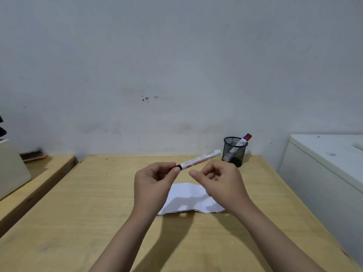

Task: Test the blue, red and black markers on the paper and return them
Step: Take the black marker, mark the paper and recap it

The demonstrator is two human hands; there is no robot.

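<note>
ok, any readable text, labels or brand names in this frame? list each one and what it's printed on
Nothing can be quoted.
Marker held by the left hand: the marker has reddish print along its white barrel, too blurred to read.
Marker standing in the mesh pen cup: that marker carries a dark printed label, too small to read.
Paper: no writing visible.

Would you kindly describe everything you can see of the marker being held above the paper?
The marker has a white, plastic-looking barrel with reddish printing too blurred to read, and a dark end section. It is held in the air, nearly level, its white end tilted up toward the mesh pen cup. The left hand pinches its dark end between the fingertips; the right hand is close beneath the barrel but seems not to touch it. Whether it is capped is unclear.
</note>
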